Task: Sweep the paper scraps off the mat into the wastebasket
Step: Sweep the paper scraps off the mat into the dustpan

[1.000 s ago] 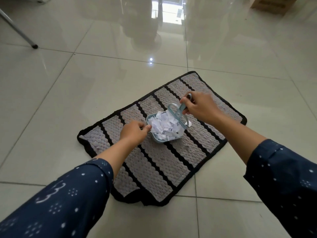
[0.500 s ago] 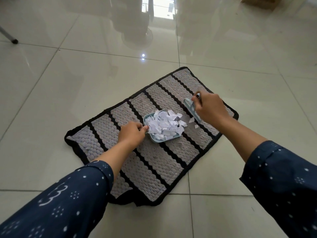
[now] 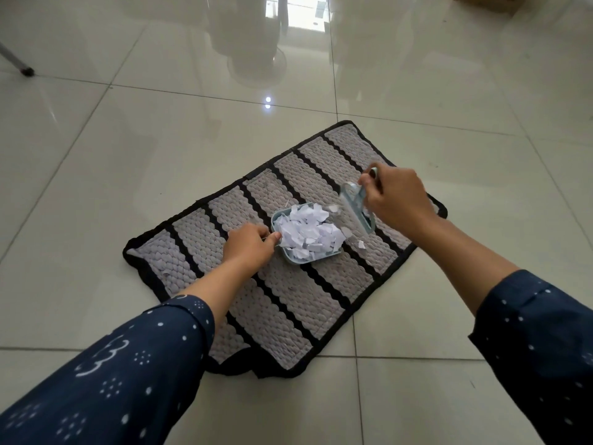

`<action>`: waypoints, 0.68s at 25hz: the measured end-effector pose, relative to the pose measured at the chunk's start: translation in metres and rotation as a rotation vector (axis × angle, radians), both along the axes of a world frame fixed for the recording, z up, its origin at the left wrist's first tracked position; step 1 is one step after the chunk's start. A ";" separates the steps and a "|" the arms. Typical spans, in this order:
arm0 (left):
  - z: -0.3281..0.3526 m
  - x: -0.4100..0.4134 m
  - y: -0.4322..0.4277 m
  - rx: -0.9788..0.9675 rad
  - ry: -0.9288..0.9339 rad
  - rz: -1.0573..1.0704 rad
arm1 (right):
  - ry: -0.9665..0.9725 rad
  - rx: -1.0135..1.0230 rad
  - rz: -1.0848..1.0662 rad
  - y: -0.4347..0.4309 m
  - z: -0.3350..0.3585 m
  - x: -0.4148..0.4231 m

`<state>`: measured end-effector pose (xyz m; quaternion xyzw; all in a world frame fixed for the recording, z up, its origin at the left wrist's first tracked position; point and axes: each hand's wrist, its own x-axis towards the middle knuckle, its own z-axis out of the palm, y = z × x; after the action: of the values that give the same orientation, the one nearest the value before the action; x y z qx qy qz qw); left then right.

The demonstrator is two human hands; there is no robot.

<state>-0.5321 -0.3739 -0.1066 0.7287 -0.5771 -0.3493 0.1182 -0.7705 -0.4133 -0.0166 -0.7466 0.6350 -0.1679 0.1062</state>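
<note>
Glossy cream floor tiles surround the grey woven mat with black stripes. With my left hand I pinch the near edge of the small pale-blue plastic dustpan, which sits on the mat heaped with torn white paper scraps. My right hand is closed round the little blue hand brush, just beside the pan's mouth. A few scraps lie loose there (feather-light, apt to flutter), so I judge short, gentle strokes best, then a level carry. No wastebasket is in view.

Glossy tiled floor; metal leg top left; cardboard box top right.
</note>
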 end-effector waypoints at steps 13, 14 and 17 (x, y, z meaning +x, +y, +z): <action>0.000 0.001 0.000 0.010 0.006 -0.012 | -0.156 -0.022 -0.133 -0.001 -0.033 0.000; 0.000 0.002 0.000 0.012 0.016 -0.007 | -0.154 -0.009 -0.112 -0.003 -0.031 0.000; -0.001 0.004 0.000 0.008 0.063 0.009 | -0.167 0.008 -0.040 -0.004 -0.028 0.002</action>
<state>-0.5283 -0.3741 -0.1072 0.7204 -0.5684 -0.3740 0.1347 -0.7682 -0.4174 -0.0444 -0.7167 0.6393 -0.2293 0.1583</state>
